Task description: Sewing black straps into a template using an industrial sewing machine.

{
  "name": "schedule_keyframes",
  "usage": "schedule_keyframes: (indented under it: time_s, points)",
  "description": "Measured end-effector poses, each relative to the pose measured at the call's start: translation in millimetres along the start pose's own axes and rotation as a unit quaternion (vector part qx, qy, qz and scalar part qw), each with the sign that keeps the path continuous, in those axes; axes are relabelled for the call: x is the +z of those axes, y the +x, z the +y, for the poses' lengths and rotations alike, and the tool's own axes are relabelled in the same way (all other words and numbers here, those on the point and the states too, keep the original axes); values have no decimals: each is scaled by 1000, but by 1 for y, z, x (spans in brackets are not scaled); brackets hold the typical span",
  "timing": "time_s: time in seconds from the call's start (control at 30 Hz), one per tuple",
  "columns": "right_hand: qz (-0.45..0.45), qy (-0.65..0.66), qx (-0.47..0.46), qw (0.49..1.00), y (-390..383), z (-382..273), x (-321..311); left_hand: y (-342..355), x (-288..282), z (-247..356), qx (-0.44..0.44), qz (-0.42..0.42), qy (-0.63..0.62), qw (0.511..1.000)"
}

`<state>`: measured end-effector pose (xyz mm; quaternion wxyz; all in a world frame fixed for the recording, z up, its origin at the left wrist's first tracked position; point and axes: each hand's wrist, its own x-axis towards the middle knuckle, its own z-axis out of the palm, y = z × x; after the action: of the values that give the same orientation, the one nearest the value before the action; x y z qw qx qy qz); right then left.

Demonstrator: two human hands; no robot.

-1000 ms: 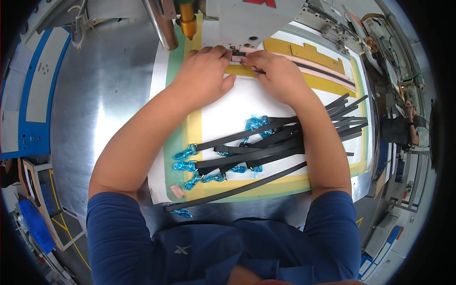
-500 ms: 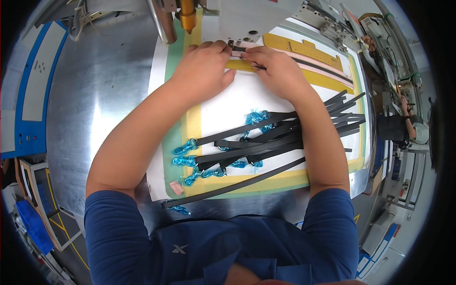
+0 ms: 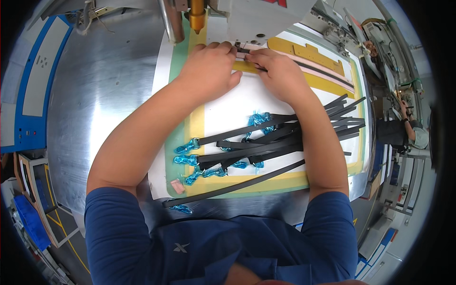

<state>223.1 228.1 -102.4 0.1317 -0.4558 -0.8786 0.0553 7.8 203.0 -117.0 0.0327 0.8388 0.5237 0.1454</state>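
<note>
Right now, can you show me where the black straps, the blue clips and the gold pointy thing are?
black straps (image 3: 266, 147), head view, middle of the pile.
blue clips (image 3: 186, 160), head view, clip at a strap's left end.
gold pointy thing (image 3: 197, 14), head view, its lower body above the tip.

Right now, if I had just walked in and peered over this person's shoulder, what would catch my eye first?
Probably the heap of black straps with bright blue clips, lying across a white and yellow template on the shiny metal table. Above them, the left hand and right hand meet fingertip to fingertip, pressing a thin black strip under the white sewing machine head.
</note>
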Motion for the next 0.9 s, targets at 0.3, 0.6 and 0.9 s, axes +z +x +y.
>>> schedule_keyframes:
  time_s: [0.3, 0.6, 0.9]
  points:
    - [-9, -2, 17, 1000, 0, -3, -3, -3, 9, 4, 2, 25, 30, 999]
    - [-22, -8, 11, 1000, -3, 12, -11, -6, 13, 8, 22, 51, 44, 997]
    - [-44, 0, 26, 999, -28, 69, -33, -5, 10, 13, 20, 31, 79, 996]
